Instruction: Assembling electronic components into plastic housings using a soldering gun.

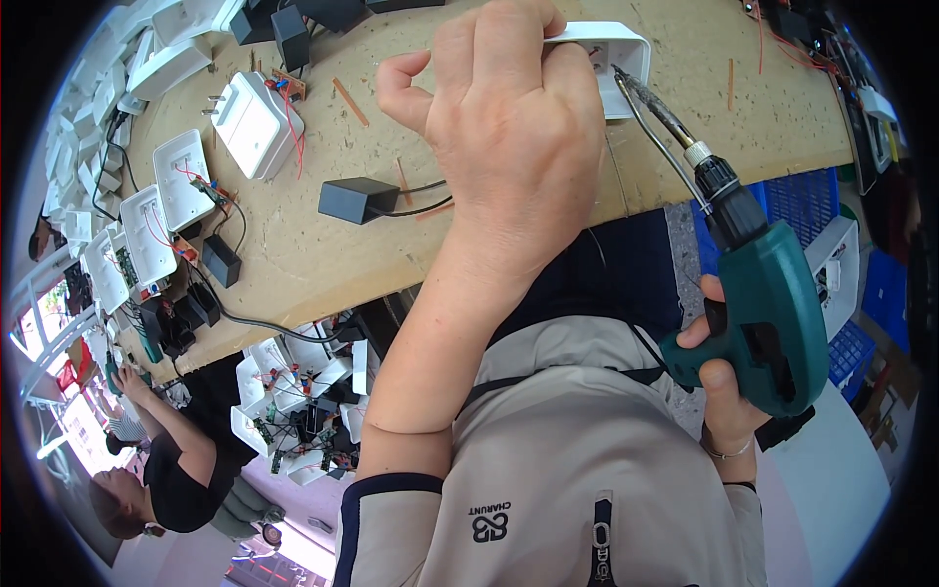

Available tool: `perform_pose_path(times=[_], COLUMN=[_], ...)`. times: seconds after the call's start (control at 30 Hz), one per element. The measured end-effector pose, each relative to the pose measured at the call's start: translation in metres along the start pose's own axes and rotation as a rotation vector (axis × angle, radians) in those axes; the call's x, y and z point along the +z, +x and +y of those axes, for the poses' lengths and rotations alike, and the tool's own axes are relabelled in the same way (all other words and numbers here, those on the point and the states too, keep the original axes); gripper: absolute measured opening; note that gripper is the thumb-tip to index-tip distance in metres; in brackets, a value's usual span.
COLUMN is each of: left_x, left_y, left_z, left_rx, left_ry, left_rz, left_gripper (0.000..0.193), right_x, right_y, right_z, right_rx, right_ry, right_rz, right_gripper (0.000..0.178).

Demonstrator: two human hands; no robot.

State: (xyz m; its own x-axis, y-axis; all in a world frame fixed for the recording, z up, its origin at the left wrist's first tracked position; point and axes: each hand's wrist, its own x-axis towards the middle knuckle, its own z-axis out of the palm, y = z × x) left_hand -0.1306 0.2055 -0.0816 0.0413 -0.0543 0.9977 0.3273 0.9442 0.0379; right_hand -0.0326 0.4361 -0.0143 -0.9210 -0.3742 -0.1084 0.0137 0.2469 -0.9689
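My right hand [729, 406] is wrapped round the grip of a green soldering gun [778, 303], with a finger at its trigger. The gun's metal tip [665, 115] reaches up and left into an open white plastic case [631, 59] on the table. A thin feed tube runs beside the tip. My left hand [514, 108] is closed at the case's left side, its fingertips mostly hidden behind the case and the hand itself. Inside the case, small metal contacts [599, 57] show next to the tip. Left of my wrist lies a black box with a cable [357, 199].
On the wooden table [391, 264] lie a white plug case [256, 127], opened cases with circuit boards [181, 181] and black blocks. White cases [161, 68] pile up at the far left. Below the edge, a heap of wired cases [303, 391]. Blue crates [802, 201] stand right; another person [186, 460] works left.
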Motion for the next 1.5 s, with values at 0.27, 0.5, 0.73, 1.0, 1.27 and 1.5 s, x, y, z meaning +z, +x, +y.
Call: perform_pose_path(times=[0.27, 0.5, 0.73, 1.0, 1.27, 1.5], left_x=[0.0, -0.002, -0.002, -0.004, -0.056, -0.081], left_y=[0.001, 0.001, 0.001, 0.005, 0.053, 0.05], left_z=[0.001, 0.001, -0.001, 0.001, 0.029, 0.027], left_rx=[-0.038, -0.018, 0.031, 0.025, -0.455, -0.618], left_ry=[-0.027, 0.035, 0.027, 0.027, 0.172, -0.014], left_rz=[-0.019, -0.02, -0.026, -0.042, -0.999, -0.966], left_gripper=[0.005, 0.006, 0.006, 0.006, 0.034, 0.057], right_x=[-0.001, -0.002, -0.005, -0.008, -0.011, -0.008], right_y=[-0.002, -0.001, -0.001, 0.001, 0.007, 0.004], right_z=[-0.002, -0.003, 0.0, -0.001, 0.002, 0.001], right_rx=[0.012, -0.013, -0.078, -0.113, -0.16, -0.269], right_ry=[-0.005, 0.016, 0.029, 0.017, 0.015, 0.078], right_rz=[0.011, 0.076, 0.114, 0.102, 0.143, 0.166], right_gripper=[0.067, 0.069, 0.069, 0.07, 0.068, 0.059])
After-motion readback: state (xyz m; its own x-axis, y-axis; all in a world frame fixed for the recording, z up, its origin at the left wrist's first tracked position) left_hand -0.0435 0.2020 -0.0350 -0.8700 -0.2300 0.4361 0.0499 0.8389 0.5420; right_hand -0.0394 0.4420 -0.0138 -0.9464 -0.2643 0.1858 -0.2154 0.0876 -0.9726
